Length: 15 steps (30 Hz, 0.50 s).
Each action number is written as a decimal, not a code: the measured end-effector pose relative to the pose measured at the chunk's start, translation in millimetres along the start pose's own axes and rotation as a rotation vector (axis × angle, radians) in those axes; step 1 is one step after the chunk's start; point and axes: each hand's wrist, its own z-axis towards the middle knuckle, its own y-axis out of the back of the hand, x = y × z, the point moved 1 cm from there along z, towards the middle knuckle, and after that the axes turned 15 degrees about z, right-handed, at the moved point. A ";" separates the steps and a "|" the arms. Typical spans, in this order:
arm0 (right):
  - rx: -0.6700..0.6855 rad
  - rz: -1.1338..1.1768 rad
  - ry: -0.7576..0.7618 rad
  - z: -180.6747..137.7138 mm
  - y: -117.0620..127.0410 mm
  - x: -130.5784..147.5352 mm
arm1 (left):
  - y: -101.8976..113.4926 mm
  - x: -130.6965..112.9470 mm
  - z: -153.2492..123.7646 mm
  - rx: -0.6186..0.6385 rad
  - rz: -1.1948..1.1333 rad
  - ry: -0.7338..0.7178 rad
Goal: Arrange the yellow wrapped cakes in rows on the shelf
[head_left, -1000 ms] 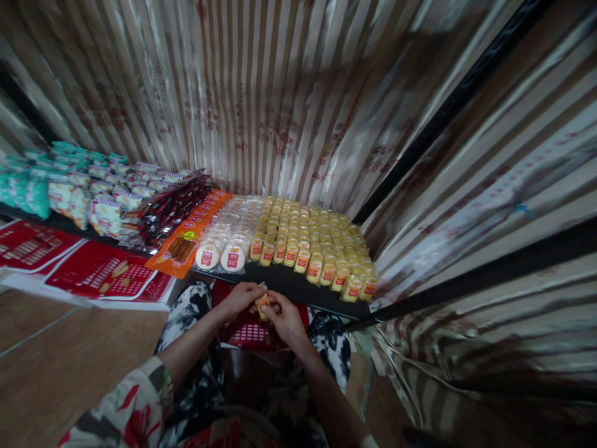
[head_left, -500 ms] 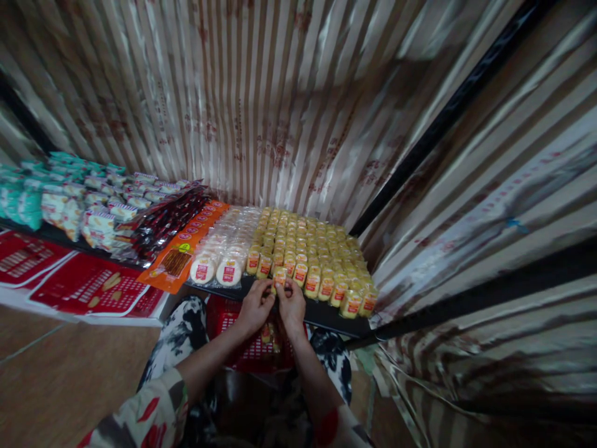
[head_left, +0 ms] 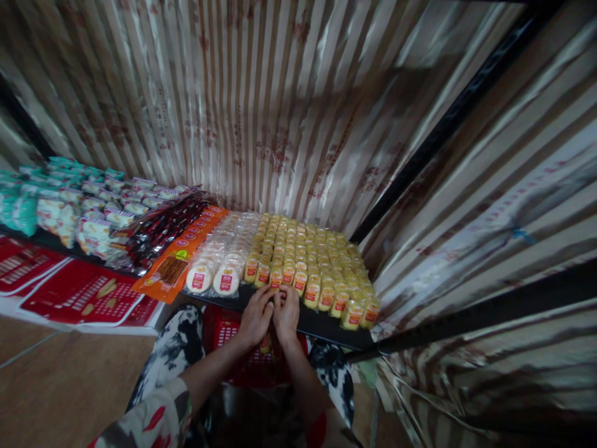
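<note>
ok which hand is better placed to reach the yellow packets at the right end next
Probably the right hand: it sits on the side nearer those yellow packets, while the left hand is farther off, closer to the white round packets.

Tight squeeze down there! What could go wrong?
The left hand and right hand meet at the front row of yellow packs; a nudge could topple close-set neighbours. Packs near the front of the black shelf might tip over its edge. The orange packet juts past the shelf's front, so a brushing sleeve might dislodge it.
</note>
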 end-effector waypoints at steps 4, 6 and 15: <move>0.006 -0.047 0.046 -2.4 0.0 -0.1 | -2.0 0.7 0.9 0.002 0.035 -0.019; 0.022 -0.080 0.063 -3.4 -0.8 -0.8 | -2.6 1.4 2.2 -0.006 0.061 -0.043; 0.145 -0.087 0.063 -5.1 -2.6 -6.8 | -3.9 3.3 9.4 0.004 0.157 -0.063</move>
